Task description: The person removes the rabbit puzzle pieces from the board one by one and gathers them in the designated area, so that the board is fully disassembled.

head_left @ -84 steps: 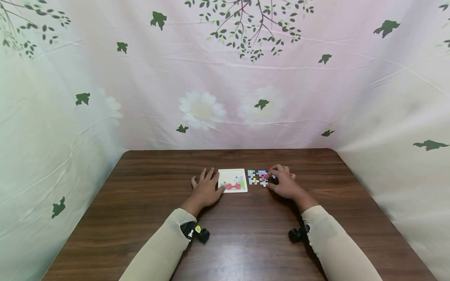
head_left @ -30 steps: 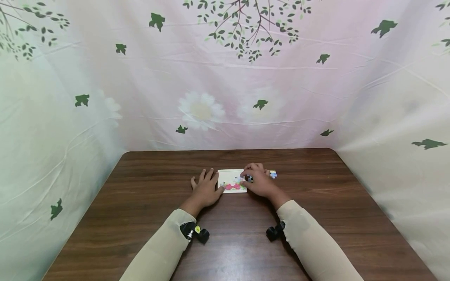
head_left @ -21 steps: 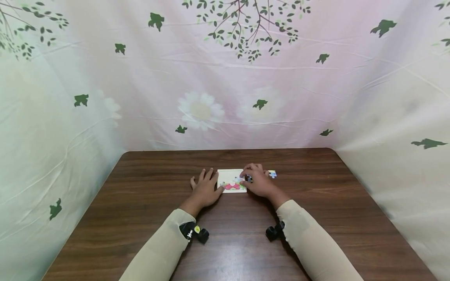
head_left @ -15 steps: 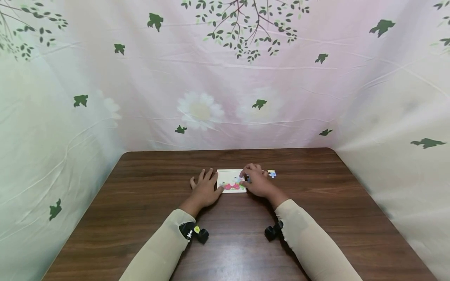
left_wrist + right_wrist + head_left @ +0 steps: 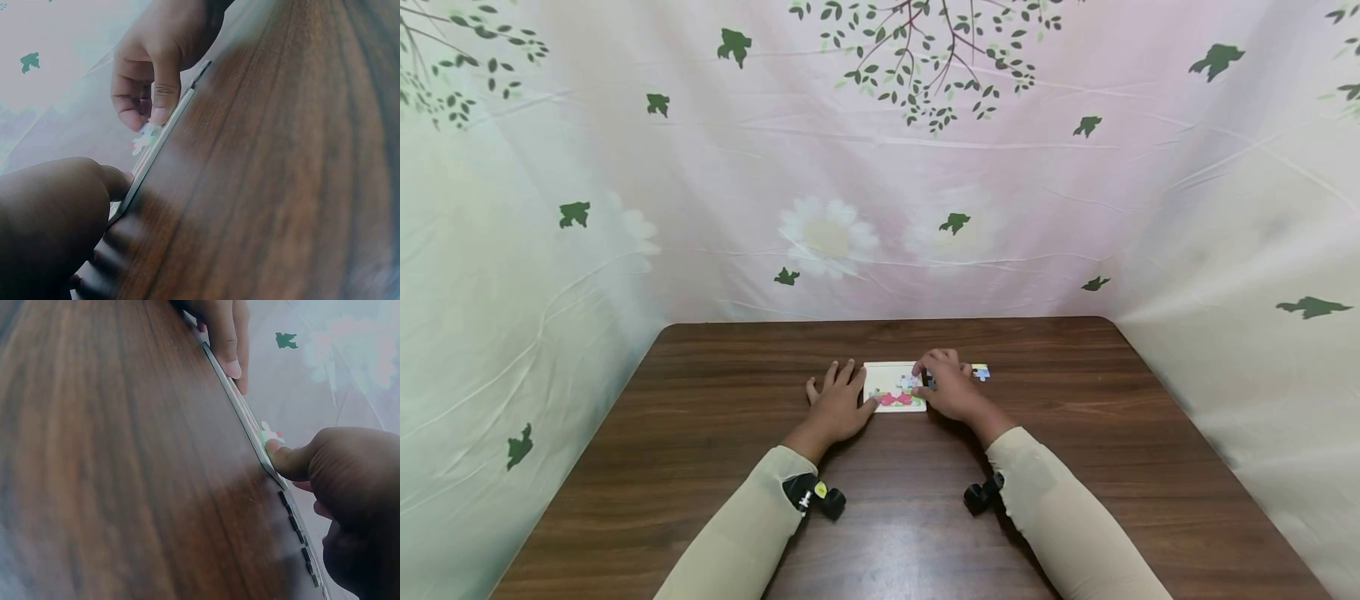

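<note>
A white puzzle tray point(image 5: 891, 365) lies on the table with a partly filled picture, pink and green along its near side. My left hand point(image 5: 837, 407) rests at its left edge, fingers spread on the table and thumb on the frame. Over the tray's right part my right hand point(image 5: 951, 387) pinches a jigsaw piece point(image 5: 269, 432) between thumb and fingers. In the left wrist view that piece point(image 5: 144, 140) stands tilted above the tray. Loose jigsaw pieces point(image 5: 981, 372) lie right of the tray, mostly hidden under my right hand.
The brown wooden table point(image 5: 895, 517) extends around the tray on all sides. A printed cloth point(image 5: 880, 167) hangs behind and beside it. Each sleeve carries a small black wrist camera, one on the left point(image 5: 831, 503) and one on the right point(image 5: 977, 497).
From the loose pieces my right hand has moved left to the tray, bringing a jigsaw piece. Over the last second it has stayed there with slight finger shifts. My left hand has kept its place.
</note>
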`<action>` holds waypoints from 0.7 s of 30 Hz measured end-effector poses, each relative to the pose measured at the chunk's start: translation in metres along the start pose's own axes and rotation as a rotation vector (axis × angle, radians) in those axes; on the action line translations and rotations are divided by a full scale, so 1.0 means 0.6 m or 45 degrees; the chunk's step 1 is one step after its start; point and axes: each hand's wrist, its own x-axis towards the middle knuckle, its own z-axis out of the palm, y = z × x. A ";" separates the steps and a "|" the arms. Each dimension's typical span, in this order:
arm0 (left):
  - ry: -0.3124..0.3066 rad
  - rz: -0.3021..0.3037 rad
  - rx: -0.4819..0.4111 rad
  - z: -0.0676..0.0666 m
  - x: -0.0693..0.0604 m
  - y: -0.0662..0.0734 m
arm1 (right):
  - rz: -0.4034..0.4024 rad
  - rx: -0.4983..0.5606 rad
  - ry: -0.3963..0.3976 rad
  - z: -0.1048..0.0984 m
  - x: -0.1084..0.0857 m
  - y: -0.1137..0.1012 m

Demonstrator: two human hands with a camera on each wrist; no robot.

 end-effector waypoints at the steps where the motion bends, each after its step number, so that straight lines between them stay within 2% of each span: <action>1: 0.004 0.003 0.005 -0.001 -0.001 0.001 | -0.002 0.004 0.012 0.000 -0.001 -0.001; 6: 0.009 0.009 0.016 -0.003 -0.005 0.003 | 0.005 0.058 0.049 -0.001 -0.003 -0.005; 21: 0.003 0.004 0.023 -0.003 -0.007 0.004 | 0.029 0.126 0.063 0.000 -0.006 -0.004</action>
